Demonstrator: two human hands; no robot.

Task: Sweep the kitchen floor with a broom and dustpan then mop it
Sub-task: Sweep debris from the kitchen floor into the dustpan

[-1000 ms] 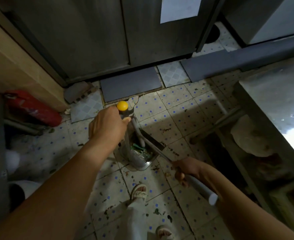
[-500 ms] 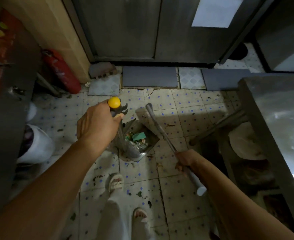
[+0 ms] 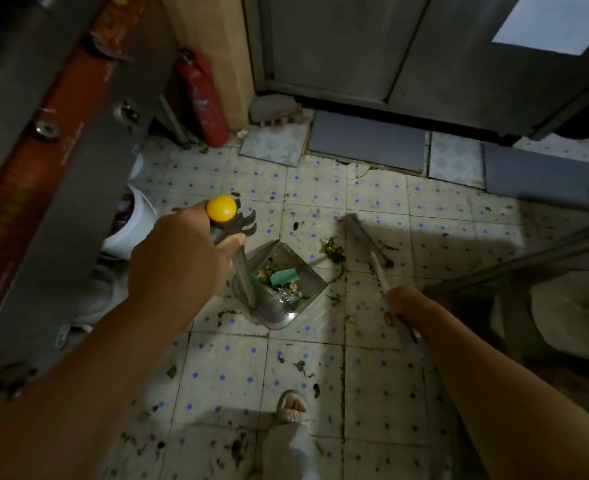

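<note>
Dirty blue-dotted tile floor (image 3: pixel 383 386) under dustpan (image 3: pixel 282 289), scattered scraps (image 3: pixel 332 250), fire extinguisher (image 3: pixel 203 98).

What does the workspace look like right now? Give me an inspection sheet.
Surface: white blue-dotted tiled floor, stained and strewn with dark scraps.
Job's things: grey long-handled dustpan with yellow knob holding wrappers and a green scrap; white-handled broom, its head on the floor beyond the pan.
Clutter: leafy debris pile beside the pan mouth.
Hands: left hand grips the dustpan handle; right hand grips the broom handle.
Cables: nothing seen.
Surroundings: red fire extinguisher, steel cabinet doors, white bucket.
</note>
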